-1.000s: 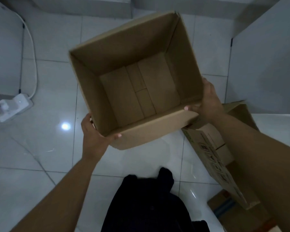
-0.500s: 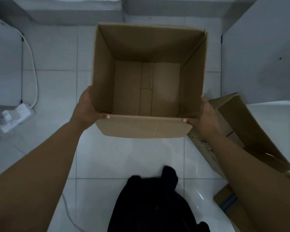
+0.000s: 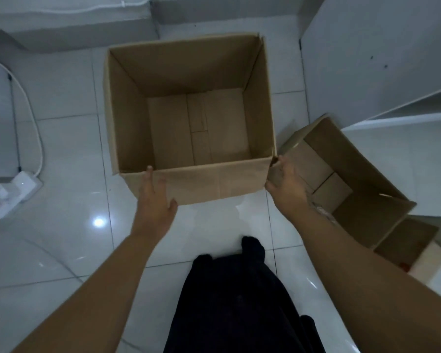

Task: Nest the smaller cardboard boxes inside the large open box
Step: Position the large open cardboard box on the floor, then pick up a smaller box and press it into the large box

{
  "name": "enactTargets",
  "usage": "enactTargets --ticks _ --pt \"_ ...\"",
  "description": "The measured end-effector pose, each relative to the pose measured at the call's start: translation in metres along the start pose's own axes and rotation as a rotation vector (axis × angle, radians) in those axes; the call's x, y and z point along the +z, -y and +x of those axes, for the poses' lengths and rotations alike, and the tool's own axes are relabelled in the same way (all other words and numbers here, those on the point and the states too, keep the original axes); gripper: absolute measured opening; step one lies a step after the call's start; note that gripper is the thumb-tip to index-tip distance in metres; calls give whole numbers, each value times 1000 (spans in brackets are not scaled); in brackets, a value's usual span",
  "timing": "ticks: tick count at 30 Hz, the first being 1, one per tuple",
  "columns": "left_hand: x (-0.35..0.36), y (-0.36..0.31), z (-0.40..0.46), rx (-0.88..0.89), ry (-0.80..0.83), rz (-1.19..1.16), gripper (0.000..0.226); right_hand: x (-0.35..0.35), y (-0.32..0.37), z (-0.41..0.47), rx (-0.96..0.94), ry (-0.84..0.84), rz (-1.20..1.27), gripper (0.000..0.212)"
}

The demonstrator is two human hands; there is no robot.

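Note:
The large open cardboard box (image 3: 214, 182) stands upright on the white tiled floor, empty inside. My left hand (image 3: 154, 202) lies flat against its near wall at the left, fingers spread, holding nothing. My right hand (image 3: 285, 186) is open at the box's near right corner, fingers touching the edge. To the right sits a smaller open cardboard box (image 3: 354, 179), partly behind my right forearm. A still smaller box (image 3: 405, 243) lies beyond it at the right edge.
A white power strip (image 3: 18, 192) with a cable (image 3: 33, 118) lies on the floor at the left. White furniture (image 3: 379, 59) stands at the right and a grey base (image 3: 82, 24) along the back. My dark trouser legs (image 3: 239, 301) fill the bottom centre.
The large box went from being held tilted in the air to standing on the floor. Both hands have let go of its sides and now rest open at its near wall.

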State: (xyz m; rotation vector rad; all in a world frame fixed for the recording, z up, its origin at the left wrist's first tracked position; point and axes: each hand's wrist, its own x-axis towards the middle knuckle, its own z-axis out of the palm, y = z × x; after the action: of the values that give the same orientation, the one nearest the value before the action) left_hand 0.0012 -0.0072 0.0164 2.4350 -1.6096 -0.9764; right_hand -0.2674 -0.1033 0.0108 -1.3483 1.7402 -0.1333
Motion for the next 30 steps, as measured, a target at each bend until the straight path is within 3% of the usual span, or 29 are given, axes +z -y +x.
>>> enactTargets --ticks 4,7,14,19,24,30 --pt "27 -51 -32 192 143 -104 44 -20 -38 -39 14 -37 -109 48" --pt "44 -91 -39 220 284 -220 40 -40 -71 -57 43 -133 -82 33" --pt "97 -176 -39 537 464 3 39 -77 -156 -87 246 -348 -27 27" --pt "124 -231 -12 594 335 109 42 -95 -210 -98 332 -339 -2 39" --pt "144 -272 40 478 216 252 59 -106 -253 -85 397 -241 22 58" --pt "162 -293 79 399 284 510 66 -108 -285 -59 392 -140 173 76"
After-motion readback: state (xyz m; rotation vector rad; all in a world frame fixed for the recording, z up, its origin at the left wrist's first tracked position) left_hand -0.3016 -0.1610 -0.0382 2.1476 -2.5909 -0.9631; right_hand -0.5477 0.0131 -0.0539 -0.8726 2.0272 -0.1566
